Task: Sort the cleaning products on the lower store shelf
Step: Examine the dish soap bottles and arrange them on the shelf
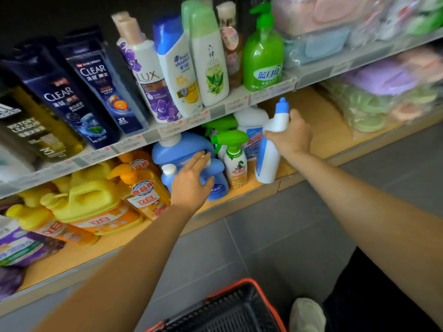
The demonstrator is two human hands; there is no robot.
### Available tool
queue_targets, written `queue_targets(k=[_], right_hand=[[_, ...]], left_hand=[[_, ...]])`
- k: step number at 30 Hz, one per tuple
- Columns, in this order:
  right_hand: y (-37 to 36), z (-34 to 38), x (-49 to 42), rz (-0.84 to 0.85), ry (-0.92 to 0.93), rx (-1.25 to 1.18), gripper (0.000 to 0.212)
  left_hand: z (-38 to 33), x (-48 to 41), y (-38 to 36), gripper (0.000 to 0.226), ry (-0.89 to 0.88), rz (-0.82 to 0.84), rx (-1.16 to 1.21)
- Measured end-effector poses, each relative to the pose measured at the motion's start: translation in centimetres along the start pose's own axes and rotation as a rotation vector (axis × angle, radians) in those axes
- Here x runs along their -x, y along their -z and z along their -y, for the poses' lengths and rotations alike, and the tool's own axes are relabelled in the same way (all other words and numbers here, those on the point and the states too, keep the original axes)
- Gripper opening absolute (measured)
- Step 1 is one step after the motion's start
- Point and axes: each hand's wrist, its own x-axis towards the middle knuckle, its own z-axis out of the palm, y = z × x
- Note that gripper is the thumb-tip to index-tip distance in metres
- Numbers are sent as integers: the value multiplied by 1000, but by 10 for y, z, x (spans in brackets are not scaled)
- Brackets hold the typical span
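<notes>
- Cleaning products (146, 195) stand on the lower shelf (318, 121), from its left end to the middle: yellow jugs (91, 200), blue jugs, green-trigger sprays (233, 161).
- Right grip (291, 135) grasps a tilted white bottle (268, 152) with a blue cap, high on its body, at the shelf's front edge just beside the sprays.
- Left grip (191, 180) is released, fingers laid straight on a blue jug (182, 149).
- A black basket (223, 310) sits on the floor.
</notes>
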Motion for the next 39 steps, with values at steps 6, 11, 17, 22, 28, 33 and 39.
queue_targets(k=[6,11,17,22,28,33,39], right_hand=[[-7,3,1,448,-100,-238,51],[9,-9,-4,624,28,-225,67],[-3,-10,11,200,266,150,62],[5,-26,4,433,291,-28,83],[-12,-26,15,144,261,-23,75],[-36,-18,40,-135,200,142,74],[-27,-24,32,40,222,70,79]], left_hand=[[6,0,-2,68,-1,-2,18],[9,0,-1,68,9,4,18],[10,3,-2,69,1,3,15],[9,6,-1,70,-3,10,20],[9,9,-1,71,-1,14,26],[7,7,-3,75,-4,20,14],[6,1,1,88,-30,117,-69]])
